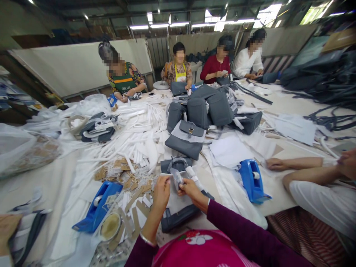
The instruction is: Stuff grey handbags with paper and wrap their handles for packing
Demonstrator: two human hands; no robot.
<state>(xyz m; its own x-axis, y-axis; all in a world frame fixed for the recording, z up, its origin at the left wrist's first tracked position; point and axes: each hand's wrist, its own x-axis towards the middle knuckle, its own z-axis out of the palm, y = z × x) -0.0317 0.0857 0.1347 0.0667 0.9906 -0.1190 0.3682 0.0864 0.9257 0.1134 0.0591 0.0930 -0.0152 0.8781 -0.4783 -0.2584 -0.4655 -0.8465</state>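
Note:
A dark grey handbag [178, 218] lies in front of me at the table's near edge, with a white sheet over part of it. My right hand [190, 191] pinches a piece of clear plastic wrap [175, 177] by the bag's handle. Just left of it, my left hand [162, 191] is raised with thumb and fingers pressed together; whatever lies between them is too small to make out. White wrapping [194, 174] covers part of the strap beside my right hand.
Blue tape dispensers stand to the left [98, 205] and right [251, 181]. A roll of tape [110, 225], cardboard tags [130, 174] and white strips [139, 122] lie at left. Grey bags [197, 111] are piled ahead. Co-workers sit across the table; other people's arms show at both sides.

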